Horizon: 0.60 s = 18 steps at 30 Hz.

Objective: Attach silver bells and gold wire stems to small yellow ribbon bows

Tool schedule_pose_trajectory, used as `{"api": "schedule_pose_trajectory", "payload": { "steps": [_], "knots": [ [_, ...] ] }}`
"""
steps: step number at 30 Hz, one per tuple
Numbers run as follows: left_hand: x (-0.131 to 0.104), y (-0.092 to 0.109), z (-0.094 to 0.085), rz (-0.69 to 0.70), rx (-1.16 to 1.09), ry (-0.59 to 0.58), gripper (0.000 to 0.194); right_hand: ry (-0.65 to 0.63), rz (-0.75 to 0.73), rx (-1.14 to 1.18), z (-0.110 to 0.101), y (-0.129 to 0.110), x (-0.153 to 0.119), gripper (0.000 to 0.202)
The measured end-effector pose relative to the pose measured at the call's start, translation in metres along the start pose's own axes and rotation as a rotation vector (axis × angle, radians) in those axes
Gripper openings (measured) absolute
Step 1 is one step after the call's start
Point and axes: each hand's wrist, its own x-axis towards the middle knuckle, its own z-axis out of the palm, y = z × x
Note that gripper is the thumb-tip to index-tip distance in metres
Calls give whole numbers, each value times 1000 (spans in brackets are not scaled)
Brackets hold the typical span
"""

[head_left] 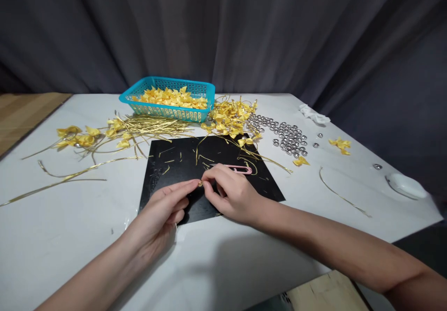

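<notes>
Over the black mat [160, 171], my left hand [162, 208] is closed in a pinch on a small gold-coloured piece [200, 183], mostly hidden by the fingertips. My right hand [230, 192] meets it from the other side, thumb and forefinger pinched at the same piece. Its exact kind is too small to make out. Just behind my right hand, pink-handled snips [242, 168] lie on the mat, partly covered by the fingers. Short gold cord clippings [165, 170] are scattered around them.
A blue basket [164, 111] of yellow ribbon bows stands at the back. Gold cords [153, 127] lie left, beside several bows [84, 138]. More corded bows [230, 115] and silver beads [289, 138] spread right. A white dish [407, 185] sits near the table's right edge.
</notes>
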Motion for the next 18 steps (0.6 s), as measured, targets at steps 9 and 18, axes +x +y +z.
{"api": "schedule_pose_trajectory", "payload": {
  "steps": [9,18],
  "knots": [
    [1,0,0,6,-11,17,24,7,-50,16,1,0,-3,9],
    [-2,3,3,12,-33,7,26,-111,-147,-225,-1,1,-3,21]
  ]
}}
